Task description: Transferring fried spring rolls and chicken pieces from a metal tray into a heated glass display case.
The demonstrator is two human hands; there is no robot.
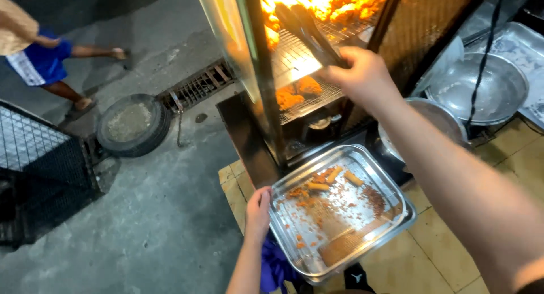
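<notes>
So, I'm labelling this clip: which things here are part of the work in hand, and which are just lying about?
In use:
left hand holding the steel tray
right hand gripping tongs
fried pieces on the wire rack

Lying about:
metal bowl
tyre
drain grate
passer-by's legs

The metal tray [362, 237] is thin, glossy steel, scratched and smeared with orange crumbs, and the left hand [258, 214] grips its near-left rim. The tongs [309, 30] in the right hand [360, 73] are dark, dull metal. The wire racks [300, 59] are bright metal mesh in a display case [255, 73] with a shiny steel frame. The fried pieces [328, 2] look rough and crusty. The bowls [481, 90] at the right are brushed steel with a soft sheen. The pavement [164, 214] is matt, rough concrete; the tyre [133, 124] is dull black rubber.
</notes>
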